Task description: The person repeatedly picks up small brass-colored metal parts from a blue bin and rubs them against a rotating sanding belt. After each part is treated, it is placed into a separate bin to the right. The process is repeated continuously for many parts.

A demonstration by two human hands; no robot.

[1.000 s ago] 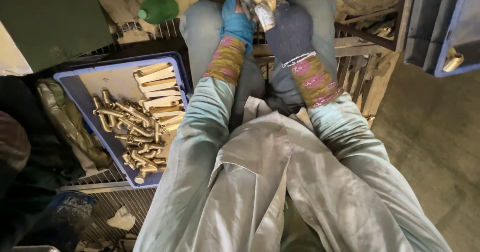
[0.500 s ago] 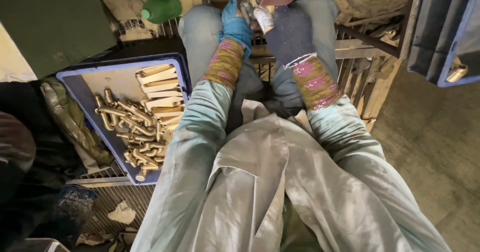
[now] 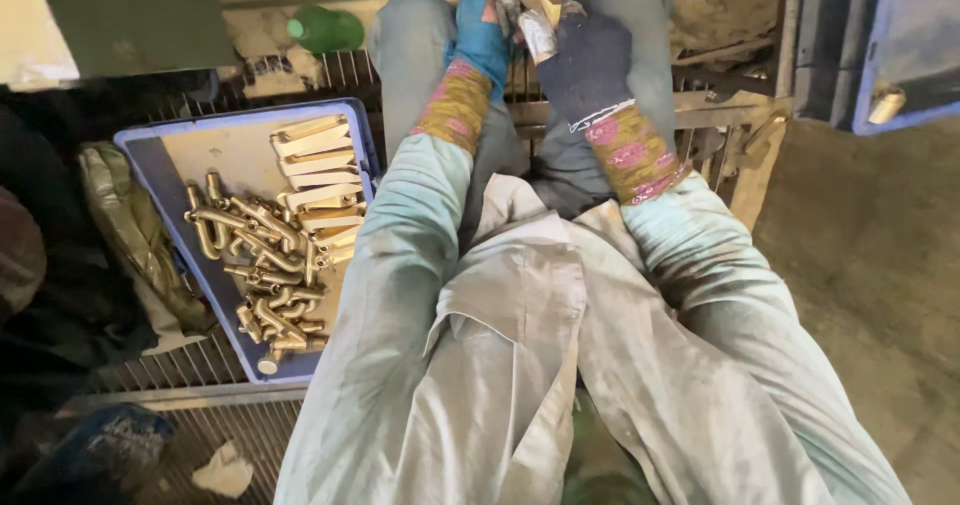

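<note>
My left hand (image 3: 487, 33), in a blue glove with a knitted cuff, and my right hand (image 3: 583, 65), in a dark glove, meet at the top of the view over my knees. Between them they grip a brass-coloured metal piece (image 3: 527, 3) with a silvery end; part of it is cut off by the frame's top edge. To my left a blue tray (image 3: 165, 148) holds a row of flat brass pieces (image 3: 312, 175) and a heap of bent brass fittings (image 3: 262, 265).
A green round object (image 3: 328, 30) lies beyond the tray on a metal grating (image 3: 190, 360). A blue-edged bin (image 3: 905, 45) stands at the upper right with a brass part on its rim. Crumpled rag (image 3: 225, 470) lies at lower left. Bare dusty floor at right.
The view has tilted slightly, so the hands sit nearer the top edge. Both hands stay closed on the brass piece, which has turned a little between them.
</note>
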